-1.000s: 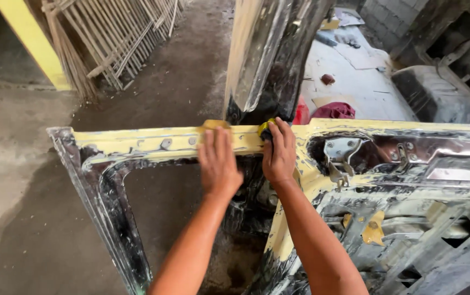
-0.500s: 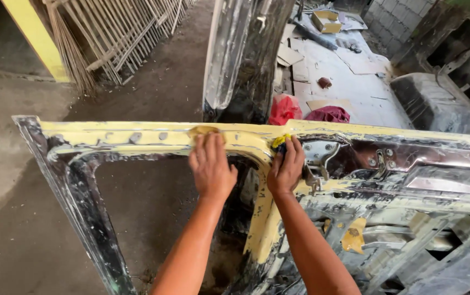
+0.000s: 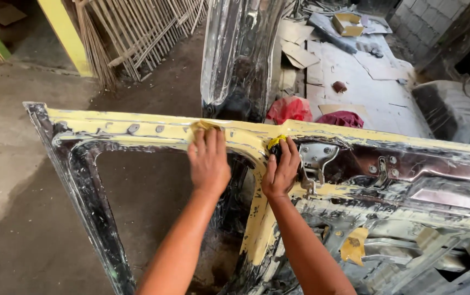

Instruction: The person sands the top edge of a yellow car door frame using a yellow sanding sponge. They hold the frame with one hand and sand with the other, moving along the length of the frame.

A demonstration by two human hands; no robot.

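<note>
Head view: the left hand [image 3: 208,163] lies flat, fingers extended, covering most of a tan sanding sheet [image 3: 201,125] on the yellow-primed stripped metal car door frame [image 3: 136,127]. The right hand [image 3: 280,170] curls closed around a small yellow pad [image 3: 276,141], largely hidden by its grip.

It is a car body workshop: a stripped door frame [image 3: 136,128] at centre, metal rods [image 3: 142,33] upper left.
</note>
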